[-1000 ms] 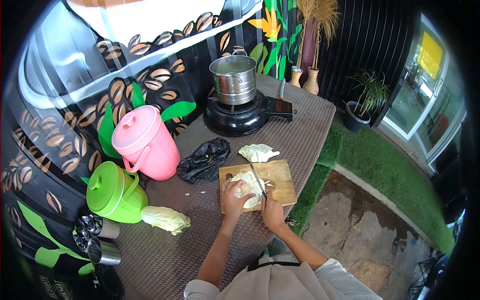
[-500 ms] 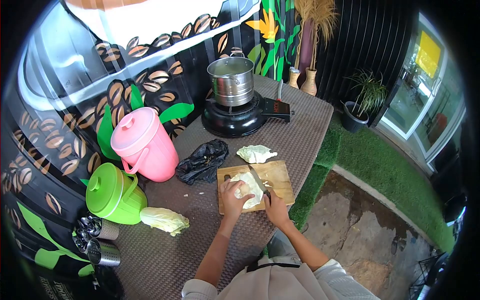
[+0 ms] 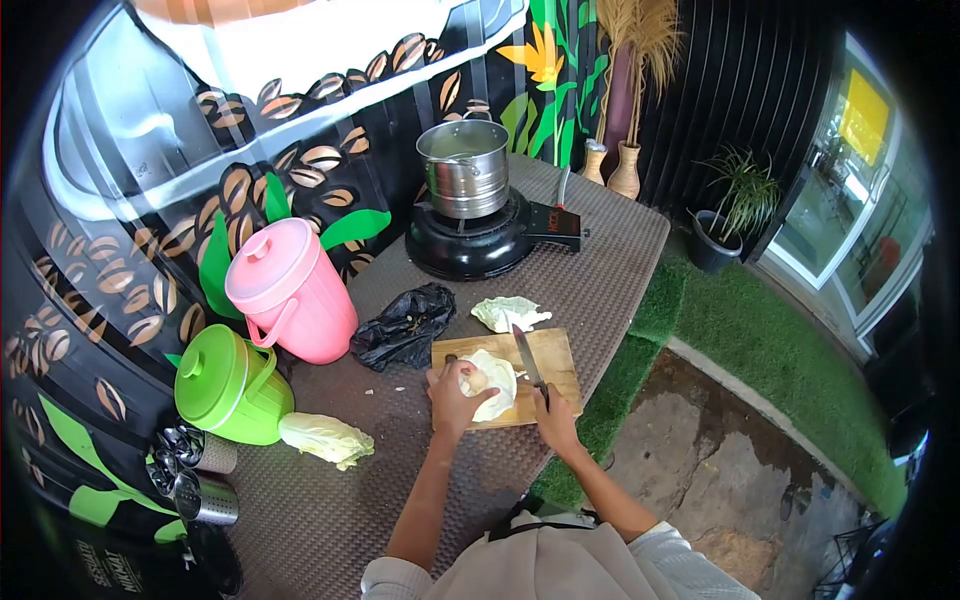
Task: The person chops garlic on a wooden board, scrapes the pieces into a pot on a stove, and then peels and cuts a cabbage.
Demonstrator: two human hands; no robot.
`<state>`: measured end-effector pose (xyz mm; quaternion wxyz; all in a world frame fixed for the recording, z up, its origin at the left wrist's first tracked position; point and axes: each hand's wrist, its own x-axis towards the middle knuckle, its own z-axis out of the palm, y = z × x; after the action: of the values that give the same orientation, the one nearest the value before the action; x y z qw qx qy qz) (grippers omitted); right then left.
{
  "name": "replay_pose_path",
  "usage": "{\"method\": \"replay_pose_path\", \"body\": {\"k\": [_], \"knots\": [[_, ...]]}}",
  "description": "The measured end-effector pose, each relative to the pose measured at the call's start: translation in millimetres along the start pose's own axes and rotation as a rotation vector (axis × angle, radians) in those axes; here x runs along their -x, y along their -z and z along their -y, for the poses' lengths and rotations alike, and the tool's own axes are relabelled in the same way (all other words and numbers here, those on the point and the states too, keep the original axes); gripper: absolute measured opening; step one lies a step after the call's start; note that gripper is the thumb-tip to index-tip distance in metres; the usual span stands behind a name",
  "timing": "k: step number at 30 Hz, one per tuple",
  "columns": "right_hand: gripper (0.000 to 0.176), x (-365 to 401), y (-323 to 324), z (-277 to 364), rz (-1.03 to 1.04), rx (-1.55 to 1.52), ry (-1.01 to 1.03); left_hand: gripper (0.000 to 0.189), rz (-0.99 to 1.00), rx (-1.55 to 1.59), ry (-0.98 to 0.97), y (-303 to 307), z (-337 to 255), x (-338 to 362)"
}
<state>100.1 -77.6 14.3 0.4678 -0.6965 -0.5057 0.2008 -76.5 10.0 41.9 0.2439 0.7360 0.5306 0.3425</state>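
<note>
And there, the knife (image 3: 528, 357) has come clear to the right of the cabbage (image 3: 495, 388), blade pointing away beyond the right hand's (image 3: 557, 420) fingers, so slicing looks paused. The left hand (image 3: 456, 402) has slid leftward, its half-curled fingers and thumb bracketing the cabbage on the cutting board (image 3: 563, 368), while the right fingers wrap tightly round the handle, forearm angling in from lower right.

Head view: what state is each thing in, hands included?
Left hand: curved over cabbage
Right hand: closed around knife
Cabbage: on cutting board, bits beside it
Pot: lidless, on stove
Stove: no flame visible
Pink container: lid on
Green container: lid on
Black bag: crumpled
</note>
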Motion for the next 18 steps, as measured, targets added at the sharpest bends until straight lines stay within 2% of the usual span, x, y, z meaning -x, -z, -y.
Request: {"method": "replay_pose_path", "body": {"k": [7,9,12,15,18], "knots": [[0.019,-31,14,-30,-0.033,0.009,-0.001,0.055,-0.03,-0.078,0.096,-13,-3,-1],[0.016,-55,7,-42,0.009,-0.008,0.011,0.055,-0.082,0.088,0.1,-23,14,-3],[0.018,-81,3,-48,0.227,0.162,0.06,0.056,-0.102,0.081,0.121,-15,3,-1],[0.016,-89,-4,-52,0.231,0.298,0.124,0.055,-0.126,0.077,0.117,-14,3,-1],[0.017,-96,-12,-56,0.236,0.335,0.086,0.053,-0.151,0.108,0.069,-13,3,1]]}}
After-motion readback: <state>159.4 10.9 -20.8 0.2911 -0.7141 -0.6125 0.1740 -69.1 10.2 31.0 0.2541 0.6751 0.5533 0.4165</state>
